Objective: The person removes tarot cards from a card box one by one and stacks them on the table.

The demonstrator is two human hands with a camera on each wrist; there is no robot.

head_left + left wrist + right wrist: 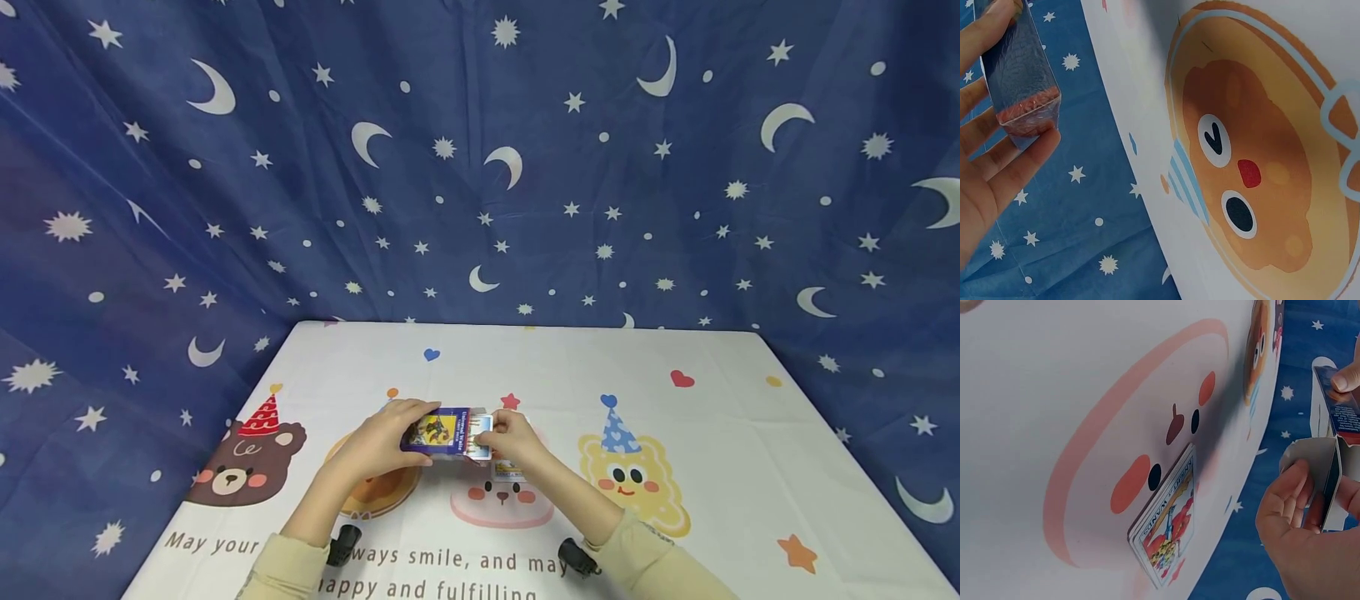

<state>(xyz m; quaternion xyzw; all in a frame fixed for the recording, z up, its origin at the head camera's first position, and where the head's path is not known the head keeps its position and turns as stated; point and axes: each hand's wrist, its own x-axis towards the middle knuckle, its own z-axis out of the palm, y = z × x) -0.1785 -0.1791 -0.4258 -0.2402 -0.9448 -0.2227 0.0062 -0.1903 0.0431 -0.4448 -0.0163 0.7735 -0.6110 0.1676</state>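
Observation:
A dark blue card box (pixel 437 431) with a yellow picture is held above the table by my left hand (pixel 381 443), its thumb and fingers on opposite edges. In the left wrist view the box (pixel 1019 69) shows clear wrap and a reddish end. From the box's opened right end stick out cards (pixel 480 427), which my right hand (pixel 519 442) pinches between thumb and fingers. The right wrist view shows the right hand (pixel 1304 531) at the raised flap (pixel 1316 456). Below it, a small stack of cards (pixel 1169 528) lies face up on the table, a "Knight of Wands" on top.
A white tablecloth (pixel 750 467) printed with cartoon faces, hearts and lettering covers the table. Blue star-and-moon curtains (pixel 465 167) rise behind it and at both sides. Black devices (pixel 345 546) are strapped at both wrists.

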